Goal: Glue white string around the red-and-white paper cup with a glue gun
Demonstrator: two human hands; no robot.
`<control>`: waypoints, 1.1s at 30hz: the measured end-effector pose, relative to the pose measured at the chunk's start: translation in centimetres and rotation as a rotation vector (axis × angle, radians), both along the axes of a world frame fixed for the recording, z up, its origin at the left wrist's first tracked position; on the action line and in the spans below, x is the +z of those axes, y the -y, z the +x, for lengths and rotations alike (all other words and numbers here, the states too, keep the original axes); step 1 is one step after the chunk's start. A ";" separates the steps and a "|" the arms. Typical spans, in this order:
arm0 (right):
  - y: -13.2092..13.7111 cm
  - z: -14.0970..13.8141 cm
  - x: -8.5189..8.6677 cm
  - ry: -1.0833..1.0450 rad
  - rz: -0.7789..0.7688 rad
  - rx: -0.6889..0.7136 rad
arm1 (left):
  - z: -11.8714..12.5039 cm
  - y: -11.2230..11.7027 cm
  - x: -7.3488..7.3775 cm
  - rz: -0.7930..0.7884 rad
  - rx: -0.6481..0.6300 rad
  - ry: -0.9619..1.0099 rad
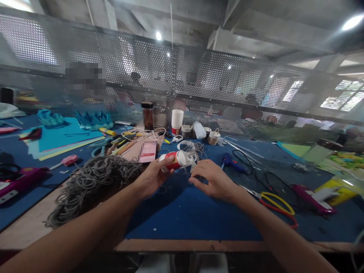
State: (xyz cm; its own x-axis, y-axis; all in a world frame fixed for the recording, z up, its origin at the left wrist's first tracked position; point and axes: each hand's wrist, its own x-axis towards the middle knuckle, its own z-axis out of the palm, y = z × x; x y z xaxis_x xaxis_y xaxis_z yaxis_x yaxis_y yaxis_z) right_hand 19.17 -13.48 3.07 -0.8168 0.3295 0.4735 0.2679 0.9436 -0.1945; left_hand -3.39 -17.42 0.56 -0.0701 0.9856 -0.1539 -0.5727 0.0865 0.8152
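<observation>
My left hand is closed around a small red and white paper cup, tipped on its side, its white end to the right. Close to that end, my right hand has its fingers curled inward. A thin pale strip shows by its fingertips; whether they pinch it is too fine to tell. Behind the cup lies loose thin grey cord. A big heap of grey cord sits left of my left hand, and a phone with a pink screen lies beyond it.
Stacked paper cups and a dark lidded jar stand at the back. To the right are a blue glue gun, yellow-and-red-handled scissors and a purple power strip. Blue paper sheets lie left. A perforated metal screen rises behind.
</observation>
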 end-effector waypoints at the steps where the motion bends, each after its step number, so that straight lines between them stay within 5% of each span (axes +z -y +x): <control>1: -0.2 0.1 0.1 -0.011 0.009 -0.041 | 0.0 0.0 0.0 -0.009 -0.001 0.010; 8: -4.0 4.3 0.6 -0.060 0.155 -0.441 | -0.1 0.1 0.1 0.013 -0.069 0.088; 12: -6.1 6.9 -0.2 -0.073 0.026 -0.604 | 0.1 -0.1 -0.2 0.026 -0.059 0.093; 16: -4.7 4.9 -1.1 -0.218 -0.311 -0.484 | 0.6 0.1 0.0 0.004 -0.058 0.056; 19: -2.1 1.9 -1.1 -0.258 -0.391 -0.333 | 0.8 0.5 0.6 -0.010 -0.059 0.026; 26: 0.4 -1.3 -0.9 -0.240 -0.121 -0.317 | 0.8 0.9 0.6 -0.020 -0.069 -0.012; 33: 0.7 -1.3 -1.0 -0.273 -0.051 -0.330 | 1.0 0.9 0.3 -0.004 -0.067 -0.038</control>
